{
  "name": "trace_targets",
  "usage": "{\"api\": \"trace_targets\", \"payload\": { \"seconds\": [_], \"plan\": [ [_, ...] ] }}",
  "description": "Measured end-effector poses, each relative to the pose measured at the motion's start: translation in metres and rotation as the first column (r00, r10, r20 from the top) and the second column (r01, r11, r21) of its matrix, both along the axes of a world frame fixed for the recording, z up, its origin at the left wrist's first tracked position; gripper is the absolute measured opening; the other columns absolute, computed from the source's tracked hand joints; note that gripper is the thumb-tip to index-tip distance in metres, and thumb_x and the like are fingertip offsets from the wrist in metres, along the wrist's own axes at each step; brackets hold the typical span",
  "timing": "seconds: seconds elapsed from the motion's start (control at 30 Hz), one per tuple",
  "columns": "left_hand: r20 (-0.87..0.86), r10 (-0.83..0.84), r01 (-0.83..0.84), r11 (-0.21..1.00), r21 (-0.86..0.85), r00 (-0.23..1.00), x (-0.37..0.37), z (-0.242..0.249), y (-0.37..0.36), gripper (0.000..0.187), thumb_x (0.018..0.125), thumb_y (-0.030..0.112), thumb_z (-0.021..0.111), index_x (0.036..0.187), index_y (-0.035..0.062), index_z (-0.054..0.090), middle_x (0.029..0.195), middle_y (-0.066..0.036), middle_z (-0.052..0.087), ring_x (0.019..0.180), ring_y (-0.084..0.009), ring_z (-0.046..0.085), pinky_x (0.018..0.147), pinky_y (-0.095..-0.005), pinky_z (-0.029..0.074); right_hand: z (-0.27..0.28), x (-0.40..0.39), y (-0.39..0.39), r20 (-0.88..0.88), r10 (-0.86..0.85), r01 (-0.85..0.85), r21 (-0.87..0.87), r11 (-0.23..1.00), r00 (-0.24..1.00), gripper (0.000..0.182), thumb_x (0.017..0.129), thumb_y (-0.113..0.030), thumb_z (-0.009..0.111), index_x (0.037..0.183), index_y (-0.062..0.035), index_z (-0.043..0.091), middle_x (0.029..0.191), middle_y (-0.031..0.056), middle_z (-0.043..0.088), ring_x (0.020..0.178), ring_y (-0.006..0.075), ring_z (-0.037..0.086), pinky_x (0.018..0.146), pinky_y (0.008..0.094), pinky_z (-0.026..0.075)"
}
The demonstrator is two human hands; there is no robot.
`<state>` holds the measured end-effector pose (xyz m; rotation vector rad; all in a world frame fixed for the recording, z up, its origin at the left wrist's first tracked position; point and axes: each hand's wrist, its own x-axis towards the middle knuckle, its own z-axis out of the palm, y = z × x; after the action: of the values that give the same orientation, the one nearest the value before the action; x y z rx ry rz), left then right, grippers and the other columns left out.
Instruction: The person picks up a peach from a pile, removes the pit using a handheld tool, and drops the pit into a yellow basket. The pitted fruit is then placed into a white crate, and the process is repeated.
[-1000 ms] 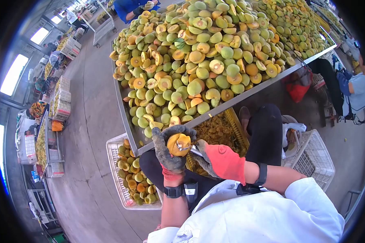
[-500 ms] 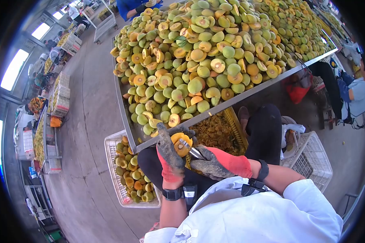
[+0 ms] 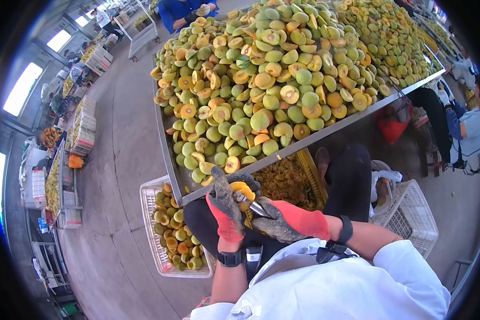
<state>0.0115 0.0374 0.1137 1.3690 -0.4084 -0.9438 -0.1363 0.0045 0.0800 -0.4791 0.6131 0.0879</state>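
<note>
While left hand holds one fruit | right hand grips one tool

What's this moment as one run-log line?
Left hand: gloved, holding stone-fruit piece | Right hand: gloved, gripping metal tool, tip at piece | Metal-rimmed table: heaped fruit halves | White crate: more halves

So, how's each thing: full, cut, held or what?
Left hand: gloved, holding fruit piece
Right hand: gloved, gripping metal tool
Fruit piece: cut, held
Metal tool: held, tip at fruit piece
Fruit heap: many cut open
Table: heaped
Left white crate: holding cut fruit
Yellow crate: holding brownish pieces
</note>
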Motion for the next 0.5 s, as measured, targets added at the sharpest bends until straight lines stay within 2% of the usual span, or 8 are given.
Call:
{"api": "trace_targets", "payload": {
  "seconds": [0.1, 0.23, 0.3, 0.33, 0.4, 0.43, 0.47, 0.5],
  "plan": [
    [-0.037, 0.017, -0.018, 1.0, -0.011, 0.999, 0.001, 0.0, 0.0, 0.062, 0.097, 0.05, 0.042, 0.076, -0.0046, 0.064, 0.063, -0.011, 0.064, 0.05, -0.0157, 0.059, 0.047, -0.0227, 0.047, 0.005, -0.002, 0.0, 0.015, 0.072, -0.063, -0.329, 0.942, 0.997, 0.032, 0.098, -0.039, 0.046, 0.105, -0.0122, 0.062, 0.084, -0.0016, 0.063, 0.063, 0.0083, 0.053, 0.051, 0.0217, 0.04],
    [0.012, 0.011, -0.011, 1.0, 0.0, 1.0, 0.002, -0.003, -0.002, 0.062, 0.097, 0.049, 0.042, 0.076, -0.0048, 0.064, 0.062, -0.01, 0.064, 0.049, -0.0156, 0.059, 0.047, -0.0229, 0.047, -0.007, 0.006, 0.005, -0.09, -0.144, 0.139, -0.061, 0.988, 0.985, 0.03, 0.097, -0.038, 0.048, 0.106, -0.0134, 0.062, 0.085, -0.002, 0.063, 0.062, 0.0081, 0.053, 0.051, 0.0206, 0.039],
    [0.032, 0.021, -0.022, 1.0, 0.011, 0.999, -0.001, -0.002, -0.004, 0.059, 0.097, 0.05, 0.044, 0.076, -0.0012, 0.064, 0.061, -0.008, 0.063, 0.049, -0.0142, 0.059, 0.046, -0.0223, 0.045, 0.002, -0.001, 0.0, 0.087, 0.038, -0.001, -0.392, 0.92, 0.995, 0.032, 0.097, -0.039, 0.048, 0.106, -0.0126, 0.062, 0.085, -0.0002, 0.064, 0.066, 0.0091, 0.056, 0.053, 0.0214, 0.042],
    [0.053, 0.032, -0.033, 0.999, 0.02, 0.998, -0.002, -0.001, -0.005, 0.055, 0.096, 0.05, 0.046, 0.075, 0.0025, 0.064, 0.061, -0.005, 0.062, 0.049, -0.0127, 0.058, 0.045, -0.0216, 0.043, -0.011, 0.003, 0.004, 0.086, 0.038, -0.002, -0.391, 0.92, 0.996, 0.032, 0.097, -0.039, 0.048, 0.106, -0.0126, 0.062, 0.085, -0.0002, 0.064, 0.066, 0.0091, 0.056, 0.053, 0.0214, 0.042],
    [0.068, 0.055, -0.057, 0.998, 0.014, 0.996, 0.0, -0.011, -0.005, 0.054, 0.096, 0.049, 0.046, 0.075, 0.0026, 0.064, 0.061, -0.005, 0.062, 0.049, -0.0127, 0.058, 0.045, -0.0212, 0.043, -0.048, 0.011, 0.016, 0.326, -0.121, 0.348, -0.87, 0.348, 0.938, 0.032, 0.097, -0.039, 0.047, 0.108, -0.0122, 0.061, 0.084, 0.0, 0.063, 0.068, 0.0092, 0.057, 0.055, 0.0218, 0.044],
    [0.084, 0.08, -0.081, 0.997, 0.006, 0.993, 0.001, -0.014, -0.005, 0.053, 0.096, 0.048, 0.047, 0.075, 0.0026, 0.064, 0.061, -0.005, 0.062, 0.049, -0.0128, 0.058, 0.045, -0.0208, 0.042, -0.037, 0.009, 0.012, 0.325, -0.121, 0.347, -0.871, 0.348, 0.938, 0.032, 0.097, -0.039, 0.047, 0.108, -0.0122, 0.061, 0.084, 0.0, 0.063, 0.068, 0.0092, 0.057, 0.055, 0.0218, 0.044],
    [0.083, 0.081, -0.082, 0.997, 0.005, 0.993, 0.002, -0.013, -0.005, 0.053, 0.096, 0.048, 0.047, 0.075, 0.0026, 0.064, 0.061, -0.005, 0.062, 0.049, -0.0128, 0.058, 0.045, -0.0208, 0.042, -0.015, 0.005, 0.003, 0.123, -0.127, 0.174, -0.556, 0.813, 0.984, 0.033, 0.097, -0.04, 0.047, 0.109, -0.0119, 0.06, 0.084, 0.0007, 0.064, 0.068, 0.0101, 0.058, 0.055, 0.0224, 0.045],
    [0.057, 0.076, -0.077, 0.997, 0.015, 0.996, 0.002, -0.014, -0.005, 0.053, 0.096, 0.048, 0.046, 0.075, 0.0024, 0.064, 0.061, -0.005, 0.062, 0.049, -0.0127, 0.058, 0.045, -0.0207, 0.042, -0.002, 0.003, -0.002, -0.052, -0.015, 0.014, -0.022, 1.0, 0.999, 0.034, 0.097, -0.04, 0.047, 0.11, -0.0116, 0.06, 0.084, 0.0013, 0.064, 0.069, 0.011, 0.059, 0.056, 0.0231, 0.046]
  ]
}}
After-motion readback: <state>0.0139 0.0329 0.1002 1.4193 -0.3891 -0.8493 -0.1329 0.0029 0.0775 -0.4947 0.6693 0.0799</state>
